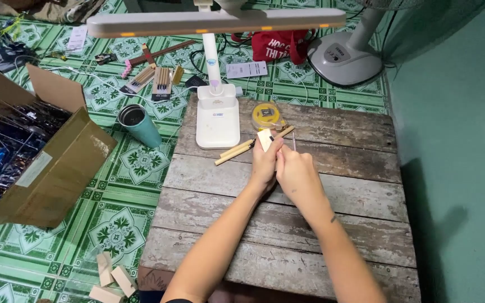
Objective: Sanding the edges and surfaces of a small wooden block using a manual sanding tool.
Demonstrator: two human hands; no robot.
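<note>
Pale wood, a small flat block, sits pinched in the left hand, while the right hand grips a thin metal pin upright beside it. Just beyond lie slim wooden sticks on the weathered plank table, near a round yellow tape and a white lamp base.

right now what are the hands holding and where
The left hand pinches a small pale block by its lower end; the right hand holds a thin metal rod upright by its base.
</note>
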